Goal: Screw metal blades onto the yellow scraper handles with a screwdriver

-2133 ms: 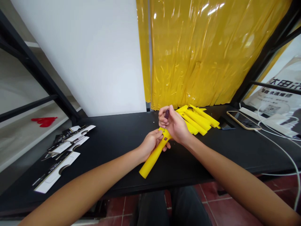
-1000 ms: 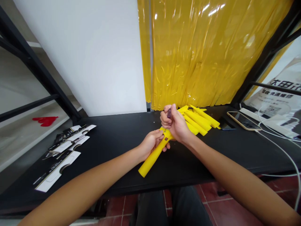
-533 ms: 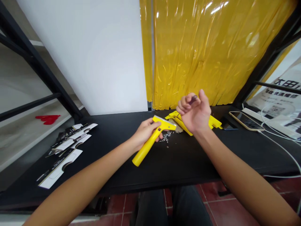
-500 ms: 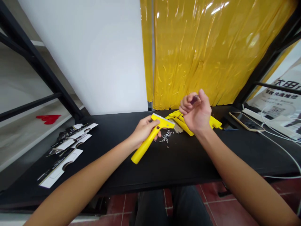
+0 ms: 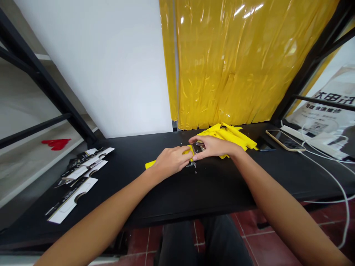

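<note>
My left hand (image 5: 172,161) is closed over a yellow scraper (image 5: 150,164), which lies low over the table with its handle end pointing left. Much of the scraper is hidden under the fingers. At its head, my right hand (image 5: 212,146) grips a dark, shiny flat plate (image 5: 197,148) between thumb and fingers, against or right beside the scraper's edge. Whether the plate is joined to the scraper I cannot tell. Small screws and nuts (image 5: 194,166) lie scattered just below both hands. Behind my right hand is a heap of more yellow scrapers (image 5: 235,136).
Black-and-white cardboard sleeves (image 5: 73,201) lie at the left of the black table (image 5: 166,199). On the right are a phone (image 5: 285,140), white cables (image 5: 330,171) and a power strip (image 5: 316,138). A yellow plastic curtain (image 5: 222,66) hangs behind, beside a white panel (image 5: 111,66).
My right hand has come down and left from above the heap to the scraper's head. The scraper has turned flatter, its handle swinging left, and my left hand now covers it from above.
</note>
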Demonstrator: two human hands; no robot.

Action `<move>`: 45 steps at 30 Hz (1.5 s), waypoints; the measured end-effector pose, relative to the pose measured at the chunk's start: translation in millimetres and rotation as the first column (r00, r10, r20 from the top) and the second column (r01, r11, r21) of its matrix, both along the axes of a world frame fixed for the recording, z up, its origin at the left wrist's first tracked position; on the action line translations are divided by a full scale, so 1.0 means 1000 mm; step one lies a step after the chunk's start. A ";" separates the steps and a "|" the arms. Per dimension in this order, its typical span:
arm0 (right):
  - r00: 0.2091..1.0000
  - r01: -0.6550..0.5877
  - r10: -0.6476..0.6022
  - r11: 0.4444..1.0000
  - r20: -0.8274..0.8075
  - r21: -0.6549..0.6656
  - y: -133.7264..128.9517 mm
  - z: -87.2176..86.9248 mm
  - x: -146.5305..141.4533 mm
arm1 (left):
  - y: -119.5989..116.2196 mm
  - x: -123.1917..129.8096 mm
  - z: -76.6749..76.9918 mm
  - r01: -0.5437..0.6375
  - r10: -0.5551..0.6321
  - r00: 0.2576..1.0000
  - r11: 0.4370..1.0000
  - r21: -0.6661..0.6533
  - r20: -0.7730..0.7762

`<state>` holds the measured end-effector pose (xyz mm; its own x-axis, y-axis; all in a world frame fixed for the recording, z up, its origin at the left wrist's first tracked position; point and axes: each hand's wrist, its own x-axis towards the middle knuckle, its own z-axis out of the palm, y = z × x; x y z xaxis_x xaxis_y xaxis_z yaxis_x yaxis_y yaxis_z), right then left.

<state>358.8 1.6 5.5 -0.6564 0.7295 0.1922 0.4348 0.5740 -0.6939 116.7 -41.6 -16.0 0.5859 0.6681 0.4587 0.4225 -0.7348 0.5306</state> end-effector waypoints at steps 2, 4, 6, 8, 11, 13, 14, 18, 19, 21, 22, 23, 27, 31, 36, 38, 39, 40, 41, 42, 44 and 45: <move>0.998 -0.030 0.031 0.999 0.046 -0.013 0.003 -0.004 0.001 | 0.001 -0.001 0.000 0.006 -0.001 0.998 0.998 0.067 -0.069; 0.997 -0.038 0.038 0.999 0.070 0.007 0.004 -0.007 0.000 | 0.001 -0.001 -0.001 0.004 0.012 0.993 0.990 0.140 -0.116; 0.997 -0.030 0.026 0.999 0.074 0.042 0.002 -0.007 -0.002 | 0.002 -0.002 -0.004 -0.001 0.032 0.989 0.978 0.210 -0.144; 0.996 -0.021 0.015 0.997 0.085 0.071 0.000 -0.007 -0.004 | 0.005 -0.004 -0.008 -0.004 0.058 0.980 0.964 0.268 -0.193; 0.990 -0.014 0.000 0.995 0.143 0.099 -0.004 -0.006 -0.007 | 0.010 -0.005 -0.012 0.013 0.101 0.933 0.949 0.314 -0.344; 0.982 -0.010 -0.010 0.994 0.189 0.105 -0.005 -0.005 -0.007 | 0.012 -0.006 -0.013 0.026 0.127 0.892 0.944 0.330 -0.435; 0.979 -0.008 -0.014 0.995 0.205 0.103 -0.005 -0.004 -0.007 | 0.013 -0.006 -0.012 0.030 0.139 0.876 0.940 0.340 -0.462; 0.978 -0.011 -0.006 0.997 0.209 0.077 -0.003 -0.003 -0.007 | 0.012 -0.006 -0.009 0.015 0.164 0.866 0.935 0.353 -0.472; 0.979 -0.014 -0.001 0.997 0.205 0.071 -0.003 -0.003 -0.006 | 0.011 -0.006 -0.008 0.006 0.168 0.871 0.936 0.351 -0.462; 0.979 -0.019 0.008 0.998 0.204 0.055 -0.001 -0.003 -0.006 | 0.009 -0.005 -0.006 -0.012 0.171 0.882 0.940 0.341 -0.440; 0.979 -0.020 0.010 0.999 0.203 0.046 -0.001 -0.004 -0.006 | 0.008 -0.005 -0.006 -0.019 0.171 0.887 0.942 0.335 -0.429; 0.979 -0.019 0.011 0.999 0.203 0.037 0.000 -0.004 -0.006 | 0.006 -0.004 -0.005 -0.025 0.170 0.891 0.944 0.329 -0.420; 0.982 -0.015 0.012 1.000 0.190 0.014 0.001 -0.005 -0.005 | 0.005 -0.004 -0.007 -0.039 0.181 0.893 0.944 0.328 -0.412; 0.984 -0.019 0.015 1.000 0.179 0.018 0.001 -0.005 -0.005 | 0.008 -0.005 -0.009 -0.073 0.232 0.888 0.924 0.376 -0.398; 0.986 -0.011 -0.002 0.997 0.169 0.073 -0.002 -0.004 -0.007 | 0.010 -0.005 -0.010 -0.041 0.232 0.878 0.908 0.417 -0.418; 0.988 -0.005 -0.006 0.997 0.154 0.076 -0.003 -0.005 -0.008 | 0.011 -0.005 -0.010 -0.022 0.226 0.873 0.903 0.429 -0.432; 0.989 -0.003 -0.008 0.997 0.146 0.075 -0.003 -0.005 -0.009 | 0.011 -0.006 -0.010 -0.012 0.223 0.872 0.900 0.436 -0.436; 0.990 0.000 -0.010 0.997 0.138 0.076 -0.003 -0.005 -0.009 | 0.011 -0.006 -0.010 -0.003 0.220 0.871 0.896 0.444 -0.438; 0.991 0.005 -0.016 0.997 0.131 0.078 -0.003 -0.005 -0.009 | 0.011 -0.006 -0.009 0.004 0.219 0.872 0.891 0.454 -0.438; 0.992 0.014 -0.024 0.996 0.122 0.082 -0.003 -0.005 -0.009 | 0.012 -0.006 -0.009 0.009 0.219 0.874 0.885 0.465 -0.435; 0.994 0.034 -0.043 0.996 0.104 0.081 -0.004 -0.003 -0.008 | 0.012 -0.007 -0.008 0.013 0.222 0.880 0.873 0.488 -0.420; 0.994 0.041 -0.048 0.997 0.096 0.072 -0.004 -0.002 -0.007 | 0.013 -0.007 -0.007 0.014 0.222 0.884 0.868 0.497 -0.412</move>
